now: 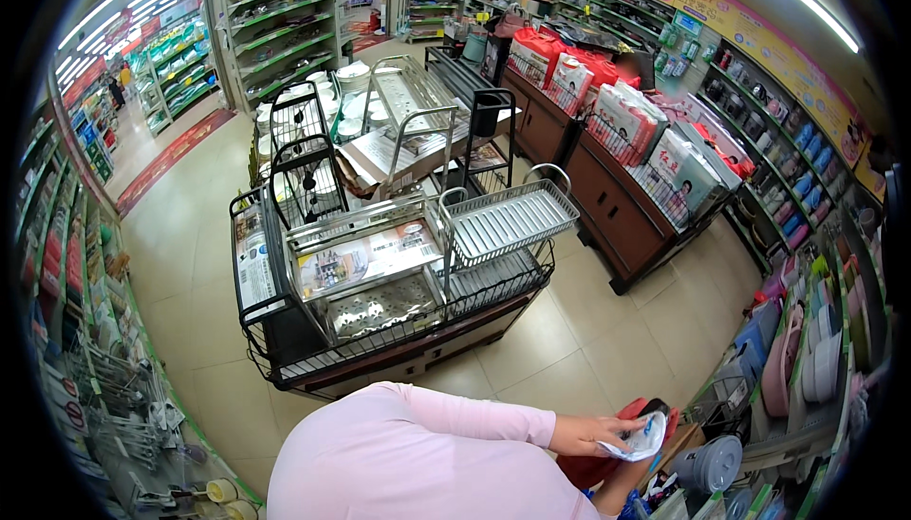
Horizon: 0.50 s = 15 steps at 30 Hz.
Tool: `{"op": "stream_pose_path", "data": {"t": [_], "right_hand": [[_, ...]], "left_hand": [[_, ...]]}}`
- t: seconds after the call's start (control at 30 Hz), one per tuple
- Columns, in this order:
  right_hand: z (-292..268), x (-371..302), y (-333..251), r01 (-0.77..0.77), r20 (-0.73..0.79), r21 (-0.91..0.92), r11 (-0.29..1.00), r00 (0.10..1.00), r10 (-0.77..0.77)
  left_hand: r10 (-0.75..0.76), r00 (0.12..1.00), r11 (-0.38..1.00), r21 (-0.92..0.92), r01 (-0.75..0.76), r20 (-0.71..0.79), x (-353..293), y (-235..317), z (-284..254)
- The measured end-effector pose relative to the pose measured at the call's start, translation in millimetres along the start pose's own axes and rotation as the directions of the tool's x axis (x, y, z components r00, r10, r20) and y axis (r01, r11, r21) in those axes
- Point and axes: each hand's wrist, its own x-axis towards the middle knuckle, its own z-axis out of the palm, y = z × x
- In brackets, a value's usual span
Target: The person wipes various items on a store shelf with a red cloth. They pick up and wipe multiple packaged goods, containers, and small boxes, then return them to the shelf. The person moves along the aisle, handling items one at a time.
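Note:
My left arm, in a pale pink sleeve, reaches to the right across the lower part of the view. My left hand [581,435] has its fingers bent over the edge of a crumpled white cloth or paper [645,441] with a small blue mark. Which of the two it is, I cannot tell. The bare forearm of my right hand [622,485] rises to the same white piece from below, and its fingers are hidden behind it. Red fabric [584,471] shows under my left wrist. Close by on the right is a grey lidded bucket [712,465].
A low display stand with metal racks [512,226] and black wire edging stands ahead. Behind it to the right is a brown cabinet [622,212] with boxed goods on top. Stocked shelves line the left [85,330] and right, with pink and white basins [783,359] near me.

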Motion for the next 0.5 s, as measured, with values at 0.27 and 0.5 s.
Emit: {"op": "stream_pose_path", "data": {"t": [0.27, 0.5], "right_hand": [[70, -55, -42, -0.449, 0.044, 0.505, 0.737, 0.866, 0.498], [91, -49, -56, -0.552, 0.117, 0.677, 0.487, 0.734, 0.669]], "left_hand": [[-0.175, 0.983, 0.947, -0.263, 0.182, 0.049, 8, -8, 2], [-0.121, 0.987, 0.986, -0.132, 0.106, -0.11, 27, -20, 3]]}}
